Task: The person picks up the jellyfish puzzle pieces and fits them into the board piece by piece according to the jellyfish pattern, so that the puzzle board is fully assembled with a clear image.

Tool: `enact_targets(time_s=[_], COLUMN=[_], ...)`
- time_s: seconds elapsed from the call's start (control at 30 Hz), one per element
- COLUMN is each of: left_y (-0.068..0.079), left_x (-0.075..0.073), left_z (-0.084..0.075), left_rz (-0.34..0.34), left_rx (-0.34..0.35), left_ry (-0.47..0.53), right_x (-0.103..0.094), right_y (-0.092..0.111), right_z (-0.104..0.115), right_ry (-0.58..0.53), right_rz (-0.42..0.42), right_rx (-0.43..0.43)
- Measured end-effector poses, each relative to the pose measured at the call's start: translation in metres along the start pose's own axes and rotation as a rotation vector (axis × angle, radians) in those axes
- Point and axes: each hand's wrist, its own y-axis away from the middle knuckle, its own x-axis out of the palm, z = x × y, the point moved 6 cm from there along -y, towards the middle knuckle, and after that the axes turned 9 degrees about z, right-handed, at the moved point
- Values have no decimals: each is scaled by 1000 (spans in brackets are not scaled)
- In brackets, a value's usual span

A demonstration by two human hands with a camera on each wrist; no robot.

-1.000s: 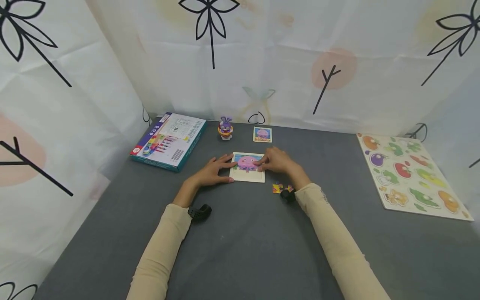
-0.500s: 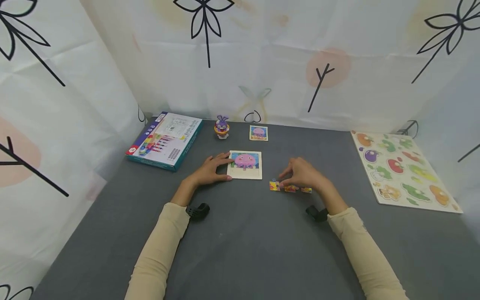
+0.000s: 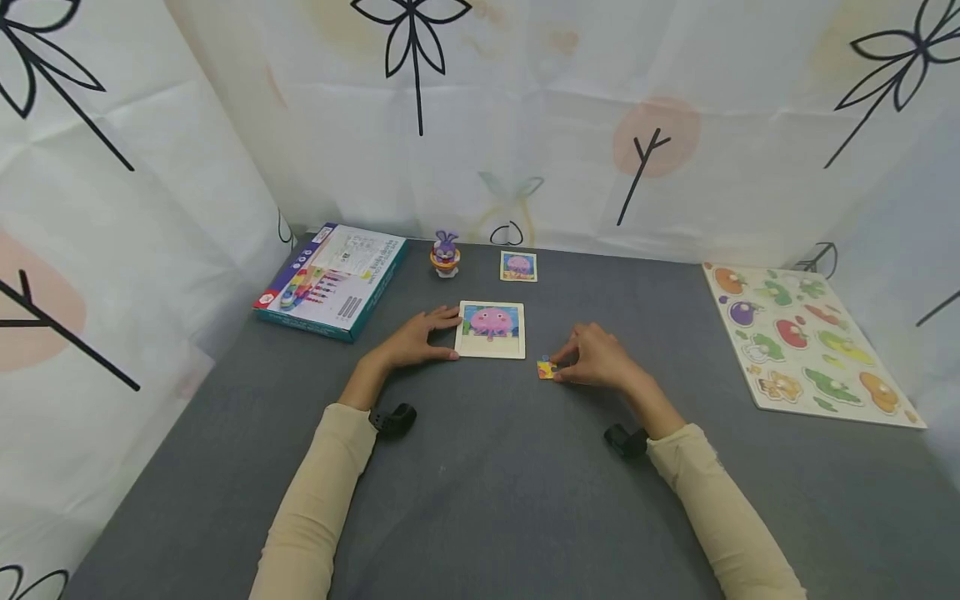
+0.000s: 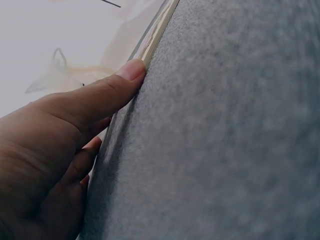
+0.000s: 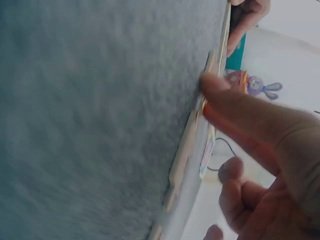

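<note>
Flat on the gray table [image 3: 480, 500], nearer the far edge than the near edge, a cream puzzle board [image 3: 490, 347] with a round pink animal on its far part and plain cream on its near part. At the board's left edge, the left hand [image 3: 408, 340], thumb and fingers spread apart, thumb tip touching by the near left corner, a fingertip by the far left one. Just off the board's near right corner, a yellow puzzle piece [image 3: 545, 370]. At the right end of that piece, the right hand [image 3: 596, 358], pinching it between thumb and first finger; too blurry to tell how hard. Seen from the right wrist, more flat pieces [image 5: 182, 154] in a row by the hand. On the wrists, black straps [image 3: 393, 421]. Close to the table's far edge, a small picture card [image 3: 518, 267], and to its left a purple bunny toy [image 3: 445, 254], standing up. At the far left corner, a flat box [image 3: 330, 283] with a teal side. Toward the far right corner, a big board [image 3: 855, 410] with fruits and vegetables. Past the far edge, a white cloth [image 3: 525, 133].
</note>
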Motion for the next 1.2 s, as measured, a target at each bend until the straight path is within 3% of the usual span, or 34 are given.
enact_targets(time_s=[0.2, 0.4, 0.57, 0.83, 0.97, 1.2], left_y=[2, 3, 4, 4, 4, 4], left_x=[-3, -3, -4, -4, -4, -4], left_z=[3, 4, 2, 2, 3, 3], left_rz=[5, -6, -2, 8, 6, 5], left_rx=[-1, 7, 7, -1, 5, 11], left_ry=[1, 21, 32, 37, 27, 28], right_x=[-6, 2, 13, 18, 18, 22], right_y=[-24, -64, -86, -96, -97, -104], right_z=[20, 56, 68, 67, 70, 72], right_ry=[-107, -137, -172, -210, -201, -202], right_rz=[-10, -29, -6, 6, -4, 74], right_rx=[11, -110, -150, -146, -193, -210])
